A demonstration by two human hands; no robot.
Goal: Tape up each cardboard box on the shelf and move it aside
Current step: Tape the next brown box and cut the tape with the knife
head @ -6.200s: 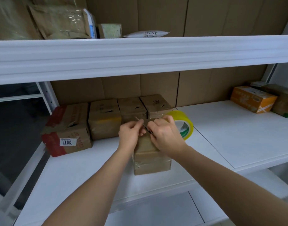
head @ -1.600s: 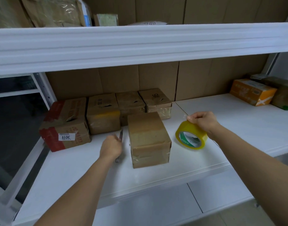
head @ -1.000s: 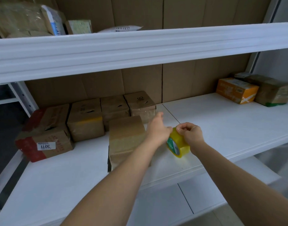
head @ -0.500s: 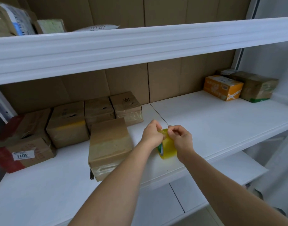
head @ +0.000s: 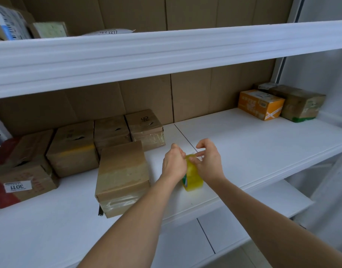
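Observation:
A taped cardboard box stands near the front of the white shelf. To its right I hold a yellow roll of tape upright on the shelf between both hands. My left hand grips the roll's left side. My right hand curls over its top, fingertips picking at the tape's edge. Behind, a row of several cardboard boxes lines the back wall. A dark tool peeks out beside the taped box's front left corner.
An orange box and a brown box sit at the shelf's far right. A red-striped box labelled 3011 stands at the left. The upper shelf overhangs closely. A lower shelf lies beneath.
My left hand put down the tool beside the box and came across to the tape roll. Both hands now hold the roll. My view has swung to the right.

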